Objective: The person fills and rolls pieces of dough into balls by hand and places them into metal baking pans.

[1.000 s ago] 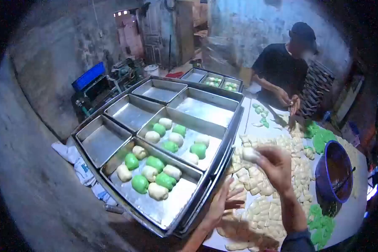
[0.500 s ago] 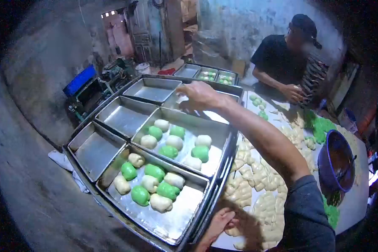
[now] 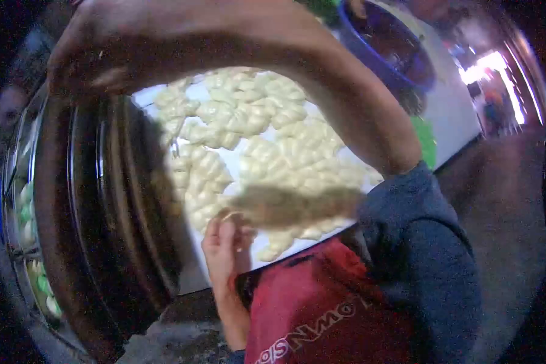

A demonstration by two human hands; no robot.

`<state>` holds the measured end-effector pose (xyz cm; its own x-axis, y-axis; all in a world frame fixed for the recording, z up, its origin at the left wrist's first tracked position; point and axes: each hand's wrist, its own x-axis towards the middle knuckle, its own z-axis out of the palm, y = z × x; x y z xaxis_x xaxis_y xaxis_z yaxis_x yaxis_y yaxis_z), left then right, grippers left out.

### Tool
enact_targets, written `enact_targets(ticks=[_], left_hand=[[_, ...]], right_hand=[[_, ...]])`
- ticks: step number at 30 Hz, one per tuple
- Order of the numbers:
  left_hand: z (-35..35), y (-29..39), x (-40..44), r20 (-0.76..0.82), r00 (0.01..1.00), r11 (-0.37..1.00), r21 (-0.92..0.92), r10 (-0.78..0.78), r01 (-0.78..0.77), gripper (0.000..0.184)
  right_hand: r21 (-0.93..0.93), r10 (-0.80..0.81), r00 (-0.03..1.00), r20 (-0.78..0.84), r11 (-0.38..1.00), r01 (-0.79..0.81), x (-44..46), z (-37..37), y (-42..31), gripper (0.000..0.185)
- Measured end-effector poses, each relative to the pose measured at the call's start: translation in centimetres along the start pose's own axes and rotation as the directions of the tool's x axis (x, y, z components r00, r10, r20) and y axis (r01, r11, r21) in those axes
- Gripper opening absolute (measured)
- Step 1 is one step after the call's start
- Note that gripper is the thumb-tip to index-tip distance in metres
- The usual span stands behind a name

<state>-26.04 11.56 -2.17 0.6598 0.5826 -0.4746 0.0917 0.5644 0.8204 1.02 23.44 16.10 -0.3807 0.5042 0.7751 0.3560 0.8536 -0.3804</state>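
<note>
Watching from afar, I am seeing pale dough pieces (image 3: pixel 273 151) lying across the tabletop (image 3: pixel 458 115) and crowding its near edge, seemingly spread flat for easy picking. The left hand (image 3: pixel 223 239) is resting by the near left corner, beside the dough, fingers curling; blur is keeping me from telling whether they are gripping a piece. The right hand (image 3: pixel 88 67) is showing near the stacked trays (image 3: pixel 106 200), its arm bridging the dough; I am not managing to tell whether its fingers are apart or together. The trays are standing along the tabletop's left edge, presumably for a short reach. A blue-rimmed basin (image 3: pixel 385 68) and green dough (image 3: pixel 426 142) are sitting toward the right end, apparently clear of both arms.
</note>
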Motion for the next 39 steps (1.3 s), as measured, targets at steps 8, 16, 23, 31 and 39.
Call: enact_targets(ticks=[8,16,23,31,39], left_hand=[[6.2,-3.4,1.4,0.168,0.979,0.962,0.263,-0.117,0.07,0.035],[21.7,-5.1,3.9,0.487,0.861,0.799,0.571,-0.146,-0.187,0.035],[28.0,-9.4,6.2,0.758,0.645,0.446,0.546,0.099,-0.709,0.029],[31.0,-10.4,7.0,0.786,0.562,0.16,0.539,0.257,-0.827,0.025],[33.2,-11.9,9.2,0.885,0.384,-0.123,0.425,0.262,-0.897,0.045]], right_hand=[[-0.372,0.799,0.116,-0.59,-0.142,-0.917,-30.7,-3.9,-28.6,0.034],[-0.224,0.53,0.0,-0.848,-0.359,-0.906,-39.4,5.4,-33.2,0.04],[-0.022,0.512,-0.065,-0.857,-0.162,-0.987,-42.7,4.0,-34.1,0.02],[-0.032,0.44,-0.03,-0.898,-0.132,-0.991,-43.0,2.7,-34.3,0.019],[-0.016,0.632,-0.266,-0.728,-0.404,-0.915,-42.2,0.0,-31.4,0.031]])
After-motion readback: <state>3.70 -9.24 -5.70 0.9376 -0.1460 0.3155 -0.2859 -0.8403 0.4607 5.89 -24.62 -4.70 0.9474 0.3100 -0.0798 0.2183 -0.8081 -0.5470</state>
